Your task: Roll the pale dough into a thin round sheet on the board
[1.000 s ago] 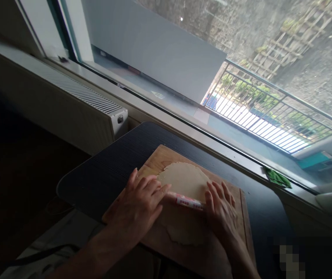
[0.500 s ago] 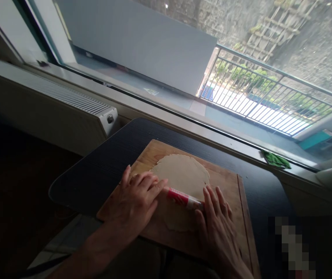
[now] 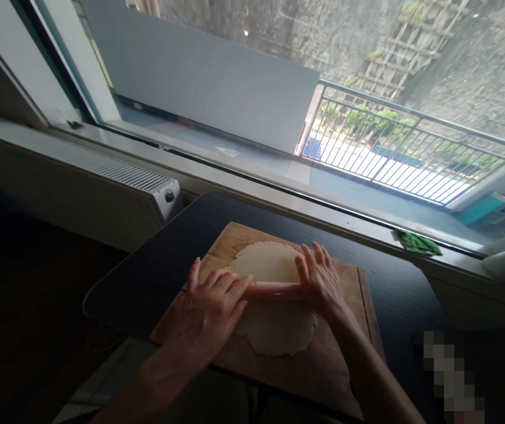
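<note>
A flat sheet of pale dough (image 3: 279,333) lies on a wooden board (image 3: 223,241). Across the dough's middle lies a pinkish roller (image 3: 276,288), its ends covered by my hands. My left hand (image 3: 214,300) rests on the roller's left end, palm down, with the fingers stretched forward and the thumb toward the middle. On the right end lies my right hand (image 3: 319,280), its fingers extended past the roller over the dough's far right edge. The dough shows both beyond the roller and on the near side.
The board sits on a dark table (image 3: 141,277) with rounded corners. Behind it run a windowsill and a large window. A white radiator (image 3: 166,197) stands at the left. A green cloth (image 3: 418,242) lies on the sill at the right.
My right hand has moved forward and a little left, and the roller now lies more level. Its red and white printed part no longer shows. My left hand has barely moved.
</note>
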`<state>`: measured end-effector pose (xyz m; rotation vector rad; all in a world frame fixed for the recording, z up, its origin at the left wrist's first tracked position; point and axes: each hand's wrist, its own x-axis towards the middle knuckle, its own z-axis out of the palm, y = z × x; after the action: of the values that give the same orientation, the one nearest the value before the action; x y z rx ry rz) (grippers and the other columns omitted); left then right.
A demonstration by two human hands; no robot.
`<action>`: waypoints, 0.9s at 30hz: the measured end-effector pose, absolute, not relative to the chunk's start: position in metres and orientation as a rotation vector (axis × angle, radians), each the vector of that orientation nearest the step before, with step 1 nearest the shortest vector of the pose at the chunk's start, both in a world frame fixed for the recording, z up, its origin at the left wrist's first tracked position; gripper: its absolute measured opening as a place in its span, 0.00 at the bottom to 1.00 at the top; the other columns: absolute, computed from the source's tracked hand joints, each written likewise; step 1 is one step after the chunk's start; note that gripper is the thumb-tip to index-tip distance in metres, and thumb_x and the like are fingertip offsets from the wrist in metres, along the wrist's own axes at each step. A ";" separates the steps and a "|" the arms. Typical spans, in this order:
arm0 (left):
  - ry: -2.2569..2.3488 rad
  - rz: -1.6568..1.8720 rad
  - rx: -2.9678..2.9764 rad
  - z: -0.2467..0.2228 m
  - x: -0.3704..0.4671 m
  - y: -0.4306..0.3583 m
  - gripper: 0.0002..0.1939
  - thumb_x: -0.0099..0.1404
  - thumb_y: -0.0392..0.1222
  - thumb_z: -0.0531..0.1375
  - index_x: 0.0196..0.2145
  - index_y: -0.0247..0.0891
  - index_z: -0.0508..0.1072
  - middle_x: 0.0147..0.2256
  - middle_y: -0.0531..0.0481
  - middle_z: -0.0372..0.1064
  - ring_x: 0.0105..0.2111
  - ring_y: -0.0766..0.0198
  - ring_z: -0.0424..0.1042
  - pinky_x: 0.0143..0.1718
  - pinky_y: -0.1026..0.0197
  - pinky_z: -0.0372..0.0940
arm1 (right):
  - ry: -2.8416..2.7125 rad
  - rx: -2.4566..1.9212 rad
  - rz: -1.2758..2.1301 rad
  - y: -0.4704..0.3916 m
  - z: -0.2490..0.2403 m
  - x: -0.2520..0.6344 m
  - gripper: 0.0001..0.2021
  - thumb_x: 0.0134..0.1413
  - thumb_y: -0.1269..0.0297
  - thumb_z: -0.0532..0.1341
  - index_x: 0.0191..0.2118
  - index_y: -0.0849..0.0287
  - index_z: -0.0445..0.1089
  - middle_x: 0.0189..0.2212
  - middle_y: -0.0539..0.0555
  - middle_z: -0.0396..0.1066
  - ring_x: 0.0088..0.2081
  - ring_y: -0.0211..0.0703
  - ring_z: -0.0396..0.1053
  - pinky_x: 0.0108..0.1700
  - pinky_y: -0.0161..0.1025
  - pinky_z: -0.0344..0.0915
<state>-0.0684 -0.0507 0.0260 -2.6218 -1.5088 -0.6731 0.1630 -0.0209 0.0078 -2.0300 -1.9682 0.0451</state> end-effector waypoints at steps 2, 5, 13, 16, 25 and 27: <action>-1.465 -0.670 -2.682 0.025 -0.070 -0.057 0.19 0.60 0.36 0.55 0.49 0.47 0.68 0.40 0.50 0.70 0.43 0.58 0.66 0.57 0.39 0.39 | -2.053 -1.971 -0.069 -0.070 -0.001 0.164 0.24 0.61 0.53 0.42 0.60 0.55 0.52 0.63 0.53 0.43 0.63 0.49 0.35 0.60 0.50 0.43; -1.420 -0.644 -2.753 0.027 -0.067 -0.058 0.19 0.60 0.37 0.55 0.49 0.48 0.67 0.40 0.52 0.70 0.42 0.60 0.66 0.58 0.41 0.39 | -2.107 -1.930 -0.126 -0.097 -0.008 0.167 0.23 0.61 0.55 0.44 0.60 0.52 0.52 0.63 0.51 0.43 0.64 0.48 0.34 0.60 0.50 0.41; -1.616 -0.614 -2.587 0.039 -0.025 0.009 0.15 0.65 0.43 0.48 0.45 0.42 0.70 0.41 0.47 0.69 0.45 0.57 0.65 0.53 0.47 0.49 | -1.870 -1.939 0.027 0.019 0.024 0.174 0.20 0.62 0.57 0.41 0.49 0.56 0.65 0.51 0.56 0.60 0.51 0.46 0.58 0.51 0.44 0.55; -1.757 -0.479 -2.624 0.043 -0.011 0.044 0.17 0.64 0.44 0.48 0.46 0.40 0.70 0.43 0.43 0.69 0.46 0.57 0.66 0.49 0.53 0.55 | -2.010 -1.734 0.055 -0.007 0.026 0.179 0.16 0.62 0.58 0.45 0.41 0.54 0.69 0.40 0.53 0.66 0.44 0.41 0.61 0.48 0.39 0.57; -1.830 0.272 -2.944 0.069 0.038 0.082 0.22 0.46 0.54 0.60 0.36 0.36 0.71 0.37 0.44 0.71 0.36 0.53 0.69 0.36 0.56 0.62 | -2.210 -1.599 0.233 -0.121 0.025 0.218 0.04 0.54 0.65 0.58 0.36 0.54 0.66 0.36 0.50 0.65 0.41 0.42 0.60 0.44 0.39 0.57; -1.798 0.399 -3.067 0.074 0.043 0.085 0.18 0.46 0.51 0.60 0.33 0.37 0.72 0.32 0.49 0.71 0.29 0.58 0.69 0.29 0.61 0.61 | -2.165 -1.612 0.242 -0.131 0.028 0.225 0.05 0.53 0.65 0.58 0.37 0.54 0.65 0.37 0.49 0.65 0.41 0.42 0.59 0.44 0.39 0.57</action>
<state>0.0426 0.0850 0.0740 -3.0668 -1.7980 0.3990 0.2252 -0.1308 0.0276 -1.6119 -2.1654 0.2424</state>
